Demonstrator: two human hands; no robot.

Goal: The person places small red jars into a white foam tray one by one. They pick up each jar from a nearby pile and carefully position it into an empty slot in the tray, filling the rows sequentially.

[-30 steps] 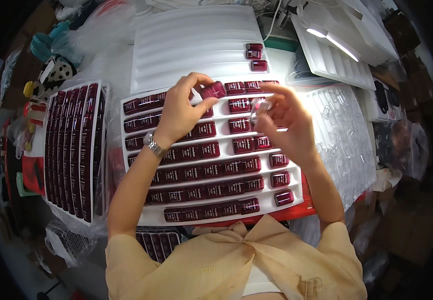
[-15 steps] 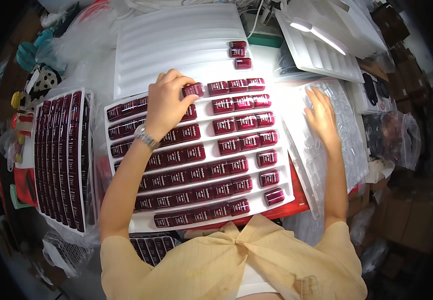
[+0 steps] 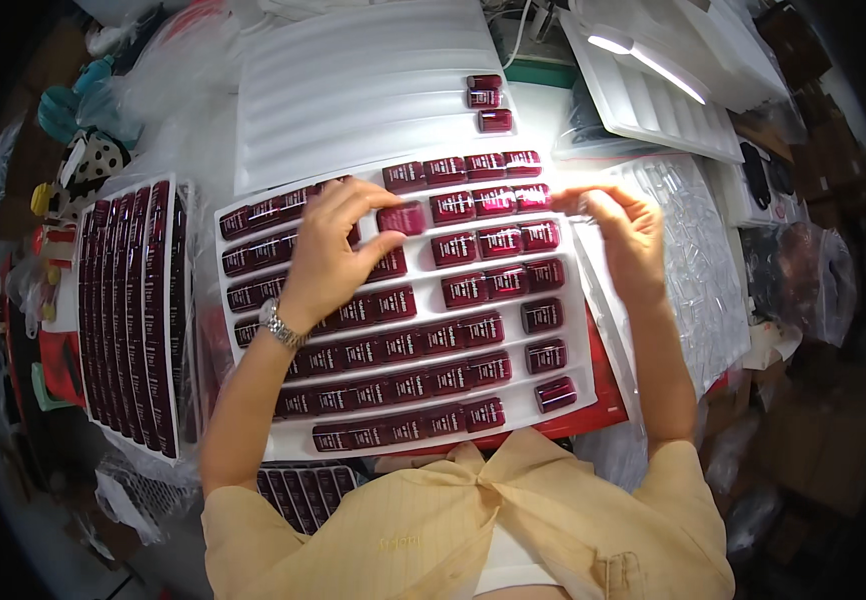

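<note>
Rows of small, glossy dark red bottles with white print lie in a white ribbed tray (image 3: 563, 415) before me. Between the thumb and fingers of my left hand (image 3: 331, 250) is one dark red bottle (image 3: 401, 218), held over the gap in the second row from the far side. My right hand (image 3: 625, 232) is at the tray's right edge, beside the end bottle (image 3: 533, 197) of that row. Its fingertips are pinched together; what they hold, if anything, is too small and blurred to tell.
A second white tray (image 3: 353, 90) with 3 bottles lies beyond. To the right, many small clear pieces (image 3: 693, 250) lie on a white sheet. A full tray of bottles (image 3: 128, 310) stands at the left. A bright lamp (image 3: 643, 70) hangs at the far right.
My left hand has come nearer, from the farthest row to the second, and a bottle now fills the farthest row's gap. My right hand has left the clear pieces; its fingers have closed.
</note>
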